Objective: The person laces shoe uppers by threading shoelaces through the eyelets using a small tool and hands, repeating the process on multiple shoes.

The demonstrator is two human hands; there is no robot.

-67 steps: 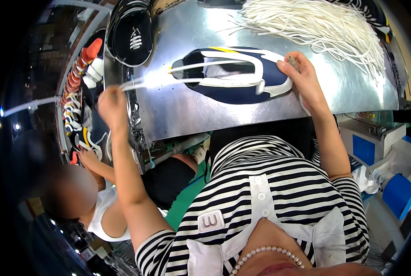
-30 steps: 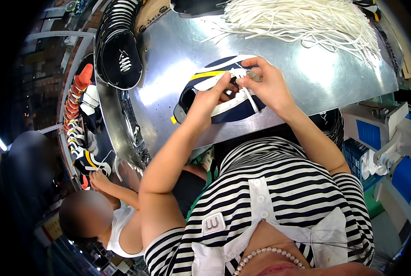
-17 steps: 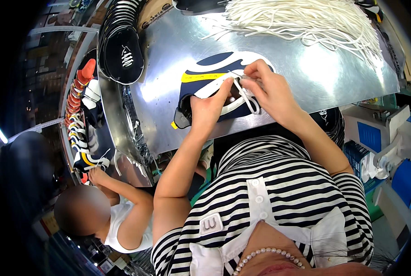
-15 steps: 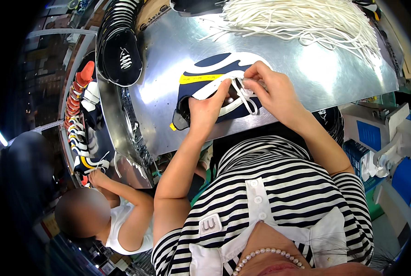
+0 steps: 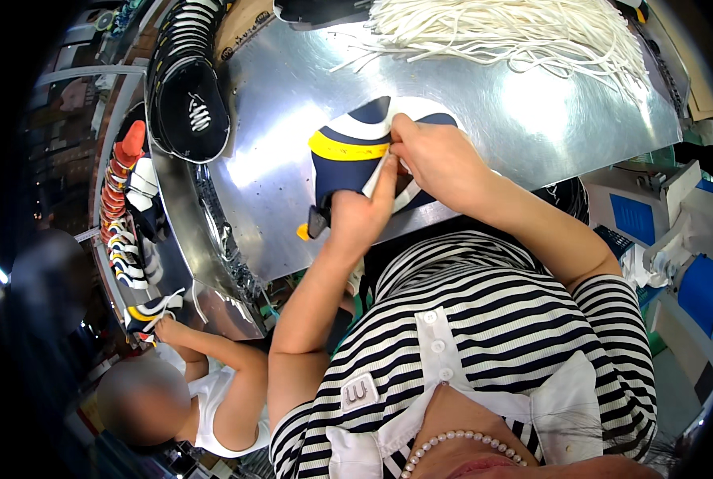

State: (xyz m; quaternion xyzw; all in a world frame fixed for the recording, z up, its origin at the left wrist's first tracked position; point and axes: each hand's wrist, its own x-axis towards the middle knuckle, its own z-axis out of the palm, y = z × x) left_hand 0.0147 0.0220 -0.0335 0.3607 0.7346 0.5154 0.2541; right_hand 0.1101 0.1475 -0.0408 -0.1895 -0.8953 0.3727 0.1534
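A shoe upper (image 5: 344, 172) in navy and white with a yellow band lies on the metal table, its side turned up. My left hand (image 5: 362, 209) grips it at the opening, thumb pressed along the white lacing edge. Close by that thumb, my right hand (image 5: 436, 164) is closed in a pinch at the lacing edge. Its fingers cover whatever they hold, and the white lace seen there earlier is hidden now. A small yellow tab (image 5: 303, 232) sticks out beside my left wrist.
A heap of white shoelaces (image 5: 508, 40) covers the far side of the metal table (image 5: 268, 199). Stacked black shoe uppers (image 5: 188, 112) stand at its left edge. Further left, a person (image 5: 220, 399) handles another navy, white and yellow upper (image 5: 152, 311) beside a row of uppers (image 5: 123, 188).
My right hand has moved left to the lacing edge near my left thumb, and the white lace loop has gone out of sight. The shoe upper has turned, showing more of its yellow band.
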